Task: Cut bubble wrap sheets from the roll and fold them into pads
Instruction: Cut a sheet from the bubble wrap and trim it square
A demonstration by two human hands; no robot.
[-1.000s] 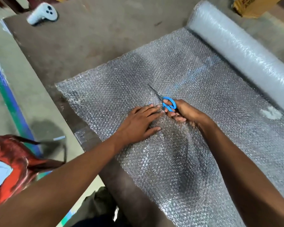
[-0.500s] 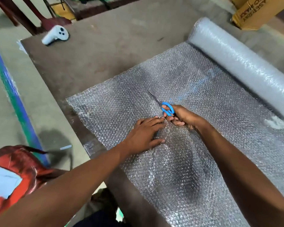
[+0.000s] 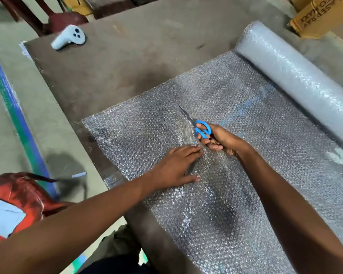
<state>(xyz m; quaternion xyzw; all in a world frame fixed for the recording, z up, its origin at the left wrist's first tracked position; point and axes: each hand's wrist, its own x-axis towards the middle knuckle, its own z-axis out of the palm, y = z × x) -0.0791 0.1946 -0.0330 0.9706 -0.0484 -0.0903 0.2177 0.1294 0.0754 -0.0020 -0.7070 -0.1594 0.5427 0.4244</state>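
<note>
Head view: right hand point(image 3: 220, 138) grips scissors point(image 3: 201, 129) by blue handles, fingers through loops, blade tip pointing away across sheet. Left hand point(image 3: 175, 168) flat, fingers straight, pressing bubble wrap point(image 3: 246, 119) just beside cut line. For clean cut: keep sheet taut near blades, steer straight toward far edge, move pressing hand along as cut advances. Wrap clear, shiny, slightly rumpled around hands, spread over brown table point(image 3: 127, 62); roll point(image 3: 297, 80) lies at far right, uncut sheet running into it.
</note>
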